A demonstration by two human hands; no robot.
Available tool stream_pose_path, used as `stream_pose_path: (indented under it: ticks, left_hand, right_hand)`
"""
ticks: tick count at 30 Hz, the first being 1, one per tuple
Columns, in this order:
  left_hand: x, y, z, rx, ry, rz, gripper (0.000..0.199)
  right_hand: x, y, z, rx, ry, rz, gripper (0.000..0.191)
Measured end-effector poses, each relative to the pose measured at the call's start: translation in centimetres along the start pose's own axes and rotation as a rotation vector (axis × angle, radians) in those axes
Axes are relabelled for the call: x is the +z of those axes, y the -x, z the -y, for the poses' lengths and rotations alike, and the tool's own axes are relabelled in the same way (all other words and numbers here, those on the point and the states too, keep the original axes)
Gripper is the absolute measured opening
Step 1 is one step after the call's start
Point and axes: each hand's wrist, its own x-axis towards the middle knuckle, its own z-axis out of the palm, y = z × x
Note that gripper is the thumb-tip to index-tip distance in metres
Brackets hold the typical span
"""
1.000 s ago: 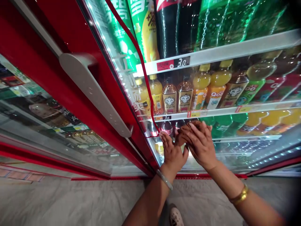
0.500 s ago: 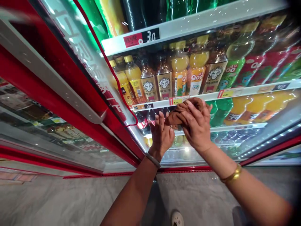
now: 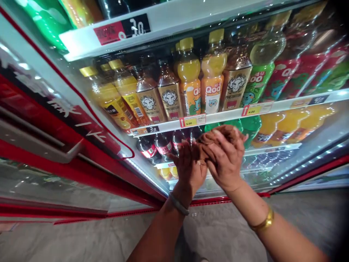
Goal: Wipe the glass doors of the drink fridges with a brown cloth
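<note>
A crumpled brown cloth (image 3: 230,133) is bunched under the fingers of my right hand (image 3: 227,160), in front of the drink shelves. My right fingers curl over it and grip it. Close on the left is my left hand (image 3: 191,167), its fingers stretched upward and apart. Its inner side meets the cloth's lower left edge; whether it touches firmly is hard to see. Behind both hands stand dark cola bottles (image 3: 164,143) with red labels and green bottles (image 3: 252,127), partly hidden by the hands and the cloth.
A red-framed door (image 3: 109,174) with a grey handle (image 3: 65,149) stands at the left. Above the hands, a shelf edge (image 3: 166,125) with price tags carries juice bottles (image 3: 188,76) and brown Predator bottles (image 3: 169,96). Orange bottles (image 3: 289,127) are lower right. Grey floor (image 3: 95,240) lies below.
The view has moved closer to the shelves, and the door frame has shifted left in view. My left hand has come nearer the right; the cloth stays in my right hand.
</note>
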Motion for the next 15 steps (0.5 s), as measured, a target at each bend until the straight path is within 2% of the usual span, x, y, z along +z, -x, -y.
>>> stream_pose_path:
  ticks: [3,6,9,12,15]
  left_hand:
    - [0.3,0.5,0.2,0.082,0.014,-0.043,0.093]
    - [0.5,0.8,0.4,0.137,0.029,-0.030,0.087]
    - [0.4,0.2,-0.5,0.091,0.060,-0.004,0.078]
    - [0.5,-0.5,-2.0,0.006,0.084,0.019,0.069]
    - [1.0,-0.8,-2.8,-0.040,0.086,0.016,0.066]
  right_hand:
    - [0.1,2.2,-0.6,-0.083,-0.012,0.044,0.034]
    - [-1.6,4.1,-2.9,-0.142,-0.005,0.147,0.041]
    - [-3.4,2.9,-4.4,-0.020,0.035,0.112,0.055]
    - [-3.1,0.8,-4.0,0.108,0.083,0.028,0.060]
    - [-2.1,1.8,-3.5,0.015,0.074,0.048,0.048]
